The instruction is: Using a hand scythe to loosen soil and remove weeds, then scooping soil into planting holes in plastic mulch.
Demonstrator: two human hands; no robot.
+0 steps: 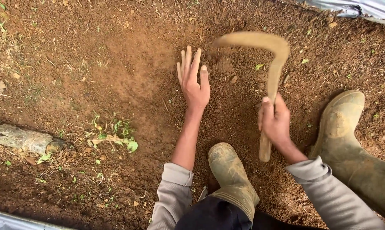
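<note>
On the bare reddish-brown soil (115, 68), near the middle of the patch, the left hand (193, 81) lies flat with its fingers stretched out and close together, palm down on the loose earth, gripping nothing. Just beside it, toward the far right, the right hand (275, 121) is closed tight around the wooden handle of a sickle (272, 72), whose curved blade arcs over to the left so that its tip sits just above the fingertips of the left hand; the blade is blurred, so its edge cannot be made out clearly. Both arms wear grey sleeves (173, 196) pushed back from the wrists. Two muddy rubber boots stand on the ground: the left boot (230, 174) at the near edge between the arms, the right boot (350, 140) toward the right edge. A few green weeds (118, 134) grow to the left of the left arm, well apart from the hands, and a log (20, 138) lies at the left edge. Strips of grey plastic sheet (358, 7) show in the far right corner and along the near left corner.
</note>
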